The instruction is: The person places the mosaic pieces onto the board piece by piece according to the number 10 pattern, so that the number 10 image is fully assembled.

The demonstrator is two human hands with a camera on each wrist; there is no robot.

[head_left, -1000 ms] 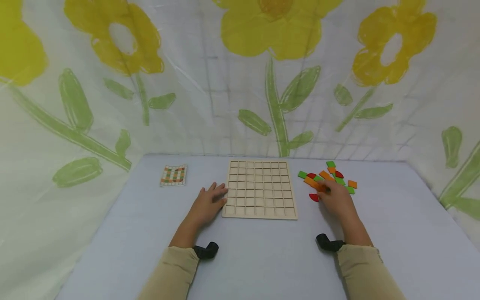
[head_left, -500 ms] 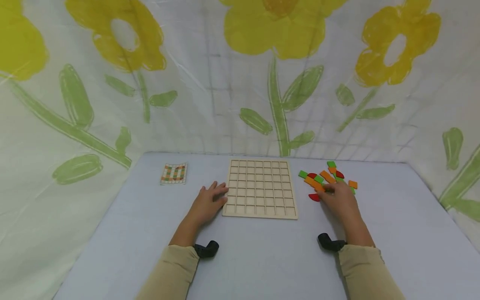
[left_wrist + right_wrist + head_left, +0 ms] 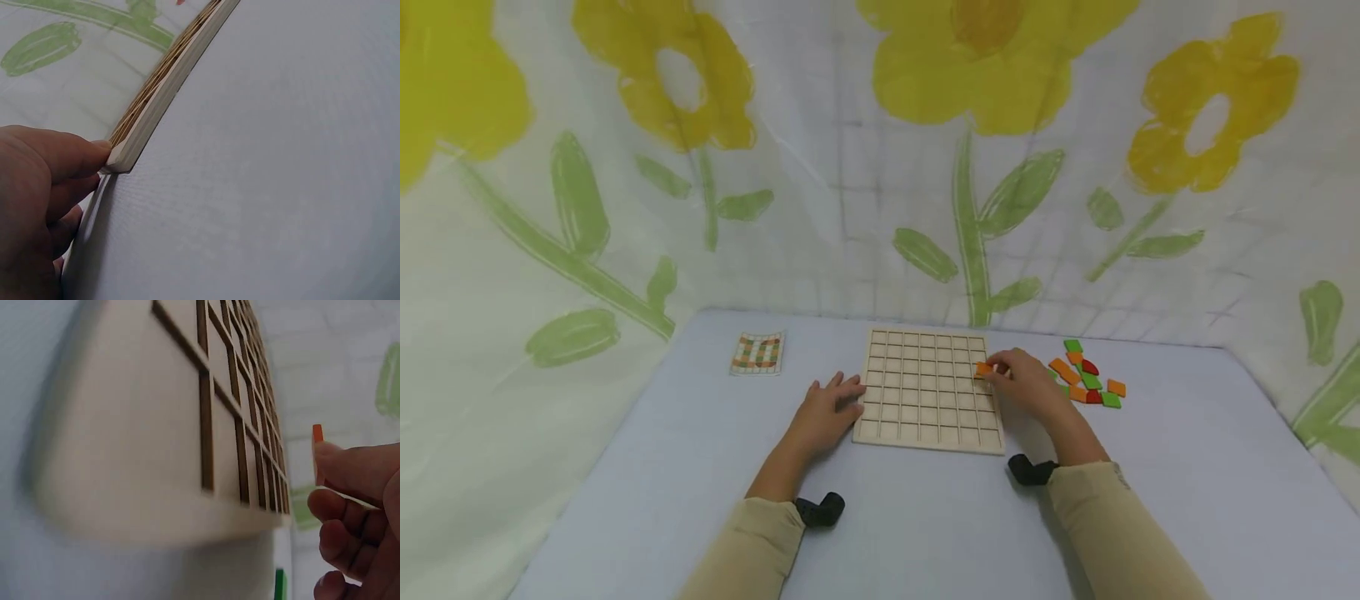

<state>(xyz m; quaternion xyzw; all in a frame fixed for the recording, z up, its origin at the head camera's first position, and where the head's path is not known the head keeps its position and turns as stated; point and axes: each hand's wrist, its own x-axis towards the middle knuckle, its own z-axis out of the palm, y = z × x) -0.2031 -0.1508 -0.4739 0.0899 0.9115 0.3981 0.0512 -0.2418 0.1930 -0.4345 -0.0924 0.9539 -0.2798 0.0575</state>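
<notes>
A wooden grid board lies flat on the table, its shallow cells bare. My right hand is over the board's right edge and pinches an orange tile between thumb and fingers. Seen edge-on in the right wrist view, the orange tile is held above the board's surface; its full outline is partly hidden. At the board's left edge rests my left hand, fingers spread and relaxed. In the left wrist view the thumb touches the board's corner.
Loose tiles in green, orange and red, such as this green tile, lie in a cluster right of the board, partly behind my right hand. A small pattern card lies at the back left. A flower-painted curtain stands behind the table.
My right hand has moved left from the tile cluster to the board's right edge, bringing an orange tile along. My left hand stays at the board's left side. The head view has shifted slightly.
</notes>
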